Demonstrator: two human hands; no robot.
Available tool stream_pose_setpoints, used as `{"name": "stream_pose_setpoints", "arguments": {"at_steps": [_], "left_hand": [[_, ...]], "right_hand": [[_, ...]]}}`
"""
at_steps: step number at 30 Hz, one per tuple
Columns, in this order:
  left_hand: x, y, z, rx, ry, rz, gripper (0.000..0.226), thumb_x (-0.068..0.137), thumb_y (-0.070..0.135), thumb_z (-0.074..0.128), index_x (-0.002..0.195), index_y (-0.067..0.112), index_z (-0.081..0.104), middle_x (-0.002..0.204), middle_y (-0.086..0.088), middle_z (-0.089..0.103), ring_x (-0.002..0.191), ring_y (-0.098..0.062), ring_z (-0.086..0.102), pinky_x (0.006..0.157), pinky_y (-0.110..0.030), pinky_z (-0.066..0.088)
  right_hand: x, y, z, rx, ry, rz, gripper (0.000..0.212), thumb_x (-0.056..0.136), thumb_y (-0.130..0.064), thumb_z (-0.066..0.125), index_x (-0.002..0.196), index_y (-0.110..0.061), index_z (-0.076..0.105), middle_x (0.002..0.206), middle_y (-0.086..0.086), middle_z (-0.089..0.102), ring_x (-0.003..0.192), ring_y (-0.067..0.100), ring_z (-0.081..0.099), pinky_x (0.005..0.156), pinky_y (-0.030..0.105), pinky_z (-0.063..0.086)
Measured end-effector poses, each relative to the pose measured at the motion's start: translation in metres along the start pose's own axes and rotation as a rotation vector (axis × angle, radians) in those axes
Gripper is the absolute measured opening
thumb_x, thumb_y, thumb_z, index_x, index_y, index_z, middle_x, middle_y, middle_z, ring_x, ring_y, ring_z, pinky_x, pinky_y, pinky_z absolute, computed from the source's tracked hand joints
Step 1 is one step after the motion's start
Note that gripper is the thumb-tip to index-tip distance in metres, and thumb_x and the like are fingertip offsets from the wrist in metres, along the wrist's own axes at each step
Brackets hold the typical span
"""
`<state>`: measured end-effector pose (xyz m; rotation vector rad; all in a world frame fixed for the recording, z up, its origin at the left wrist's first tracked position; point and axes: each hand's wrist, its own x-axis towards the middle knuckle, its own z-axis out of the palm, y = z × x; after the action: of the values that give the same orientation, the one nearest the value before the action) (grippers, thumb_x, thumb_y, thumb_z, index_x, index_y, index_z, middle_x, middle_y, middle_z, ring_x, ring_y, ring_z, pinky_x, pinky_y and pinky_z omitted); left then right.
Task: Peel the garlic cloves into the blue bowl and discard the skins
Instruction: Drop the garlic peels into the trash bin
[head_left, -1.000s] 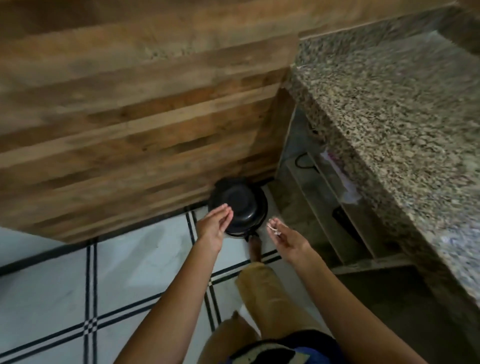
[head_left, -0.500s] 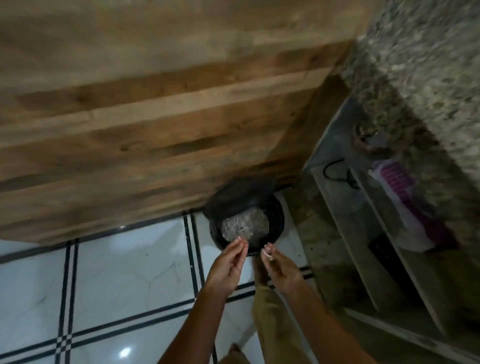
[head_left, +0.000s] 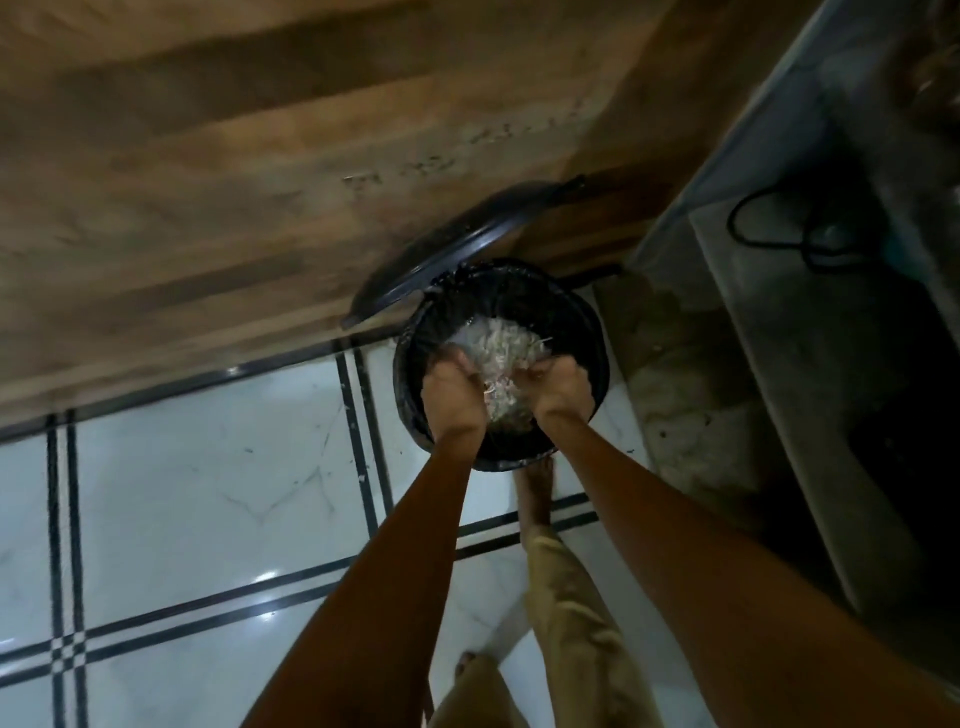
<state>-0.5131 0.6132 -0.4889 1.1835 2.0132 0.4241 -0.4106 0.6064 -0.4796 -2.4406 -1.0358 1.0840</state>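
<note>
Both hands hang directly above the mouth of the black pedal bin (head_left: 551, 306), so that whatever falls from them lands inside and not on the tiled floor (head_left: 208, 467) around it. The left hand (head_left: 451, 389) and right hand (head_left: 560, 387) show only their backs, close together, with fingers bent down toward the bin. I cannot tell whether they grip any scraps or have let go. A pale heap of garlic skins (head_left: 501, 343) lies inside the bin, and a few pinkish bits show between the two hands. The bin's lid (head_left: 452, 254) stands tilted up behind the bin against the wooden wall (head_left: 260, 182). A bare foot (head_left: 537, 486) at the bin's near edge is probably pressing a pedal to hold the lid open. The blue bowl and the cloves are out of view. This looks like the discarding step.
</note>
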Motion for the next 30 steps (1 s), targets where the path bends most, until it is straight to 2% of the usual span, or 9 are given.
{"name": "stream_pose_setpoints", "arguments": {"at_steps": [2, 4, 6, 9, 16, 20, 23, 26, 30], "left_hand": [[0.011, -0.012, 0.008, 0.091, -0.223, 0.035, 0.012, 0.082, 0.005, 0.063, 0.092, 0.01, 0.068, 0.101, -0.008, 0.067, 0.097, -0.021, 0.063, 0.079, -0.01, 0.041], [0.019, -0.024, 0.014, 0.094, -0.414, 0.023, 0.042, 0.063, 0.026, 0.075, 0.105, 0.022, 0.068, 0.123, -0.008, 0.062, 0.117, -0.023, 0.055, 0.101, -0.029, 0.043], [0.012, -0.018, 0.002, 0.024, -0.379, 0.0, 0.037, 0.067, 0.041, 0.072, 0.098, 0.021, 0.07, 0.108, -0.004, 0.066, 0.108, -0.02, 0.058, 0.094, -0.026, 0.044], [-0.027, 0.022, -0.044, -0.139, -0.202, 0.019, 0.017, 0.08, 0.019, 0.074, 0.078, 0.004, 0.068, 0.075, -0.005, 0.063, 0.077, -0.019, 0.061, 0.064, -0.02, 0.037], [-0.178, 0.134, -0.145, -0.207, -0.19, 0.321, 0.029, 0.081, -0.002, 0.062, 0.073, 0.026, 0.058, 0.077, 0.003, 0.063, 0.084, -0.021, 0.064, 0.079, -0.033, 0.051], [-0.316, 0.206, -0.161, -0.273, -0.267, 0.568, 0.015, 0.089, 0.003, 0.058, 0.095, 0.014, 0.066, 0.089, 0.004, 0.066, 0.083, -0.004, 0.061, 0.078, -0.017, 0.047], [-0.441, 0.24, -0.139, -0.345, -0.441, 0.703, 0.015, 0.091, -0.001, 0.055, 0.098, 0.009, 0.064, 0.085, 0.009, 0.062, 0.075, 0.012, 0.058, 0.07, -0.003, 0.041], [-0.55, 0.258, -0.093, -0.249, -0.768, 0.867, 0.017, 0.087, -0.007, 0.056, 0.094, 0.005, 0.065, 0.087, -0.001, 0.066, 0.072, 0.015, 0.057, 0.071, -0.005, 0.043], [-0.669, 0.263, -0.032, 0.097, -1.041, 1.087, 0.015, 0.084, 0.003, 0.064, 0.096, 0.009, 0.071, 0.092, -0.007, 0.072, 0.074, -0.002, 0.061, 0.076, -0.021, 0.048]], "right_hand": [[0.006, 0.004, 0.004, -0.078, -0.072, -0.07, 0.043, 0.082, -0.022, 0.069, 0.123, -0.017, 0.059, 0.14, 0.006, 0.045, 0.128, 0.025, 0.041, 0.1, 0.039, 0.041], [0.006, 0.004, 0.003, -0.185, -0.157, -0.079, 0.058, 0.086, -0.024, 0.064, 0.139, -0.015, 0.041, 0.152, 0.006, 0.024, 0.139, 0.025, 0.023, 0.108, 0.043, 0.03], [-0.002, 0.0, -0.007, -0.134, -0.105, -0.015, 0.054, 0.086, -0.033, 0.062, 0.131, -0.007, 0.049, 0.141, 0.012, 0.042, 0.129, 0.029, 0.04, 0.101, 0.039, 0.039], [-0.036, -0.014, -0.043, 0.2, -0.073, 0.066, 0.024, 0.079, -0.016, 0.072, 0.1, -0.007, 0.069, 0.112, 0.01, 0.065, 0.105, 0.029, 0.06, 0.084, 0.028, 0.046], [-0.205, -0.049, -0.214, 0.787, -0.121, -0.083, 0.022, 0.089, 0.0, 0.055, 0.108, 0.006, 0.063, 0.098, 0.008, 0.062, 0.091, 0.016, 0.057, 0.076, 0.018, 0.045], [-0.327, -0.005, -0.318, 0.892, 0.196, -0.237, 0.019, 0.091, -0.011, 0.056, 0.107, -0.007, 0.065, 0.098, 0.0, 0.067, 0.09, 0.01, 0.063, 0.079, 0.02, 0.05], [-0.402, 0.073, -0.368, 0.966, 0.581, -0.118, 0.018, 0.091, -0.009, 0.056, 0.106, -0.013, 0.065, 0.096, 0.002, 0.069, 0.092, 0.013, 0.065, 0.083, 0.026, 0.052], [-0.449, 0.16, -0.42, 1.013, 0.844, 0.126, 0.017, 0.088, -0.011, 0.059, 0.103, -0.015, 0.066, 0.101, 0.007, 0.07, 0.099, 0.02, 0.064, 0.093, 0.042, 0.049], [-0.507, 0.264, -0.482, 1.026, 1.106, 0.281, 0.02, 0.088, -0.003, 0.057, 0.106, -0.007, 0.066, 0.104, 0.012, 0.068, 0.101, 0.024, 0.063, 0.094, 0.038, 0.047]]}}
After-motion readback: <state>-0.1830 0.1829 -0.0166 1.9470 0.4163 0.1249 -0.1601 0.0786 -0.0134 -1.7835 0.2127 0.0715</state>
